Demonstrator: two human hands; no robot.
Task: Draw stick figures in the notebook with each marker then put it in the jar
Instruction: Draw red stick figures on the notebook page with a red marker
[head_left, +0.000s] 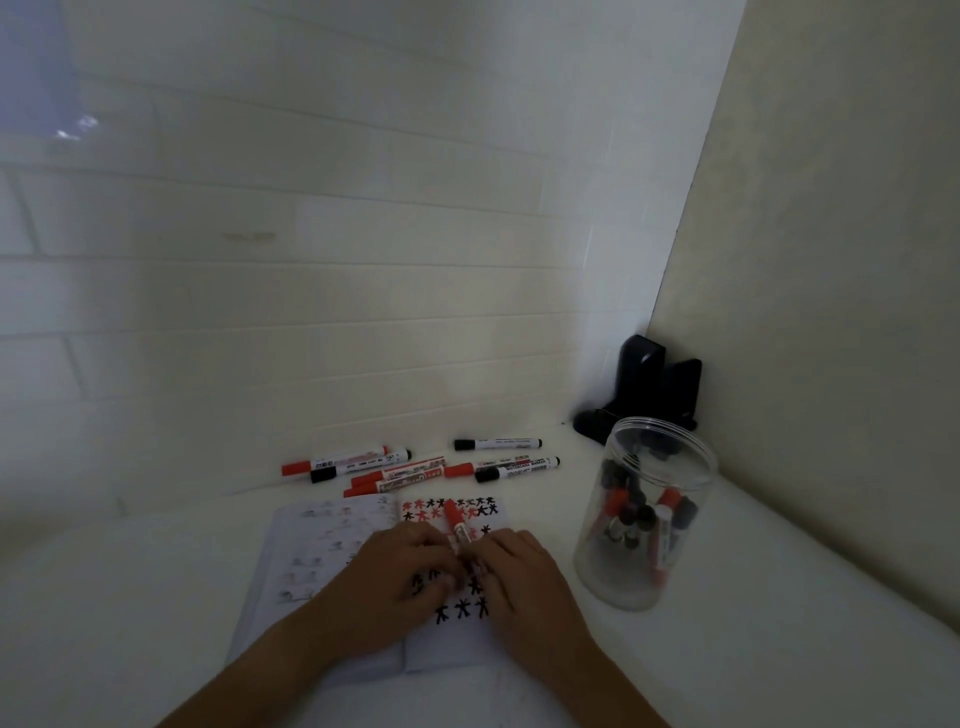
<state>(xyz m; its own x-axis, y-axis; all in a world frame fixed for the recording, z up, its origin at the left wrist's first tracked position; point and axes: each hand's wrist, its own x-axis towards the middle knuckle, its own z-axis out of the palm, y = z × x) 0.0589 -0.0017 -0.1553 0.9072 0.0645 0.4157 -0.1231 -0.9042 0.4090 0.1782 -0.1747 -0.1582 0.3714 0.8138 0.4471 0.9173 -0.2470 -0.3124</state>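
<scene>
An open notebook (322, 561) lies on the white table, its right page covered with red and black stick figures. Over that page my left hand (400, 577) and my right hand (519, 577) meet, and both grip one red-capped marker (457, 522) whose cap end points away from me. A clear plastic jar (647, 512) stands to the right of the notebook with several red and black markers inside. Several more markers (415, 465) lie in a loose row on the table behind the notebook.
A black stand-like object (649, 389) sits in the back right corner behind the jar. A tiled wall runs along the back and a plain wall closes the right side. The white table (130, 597) extends to the left of the notebook.
</scene>
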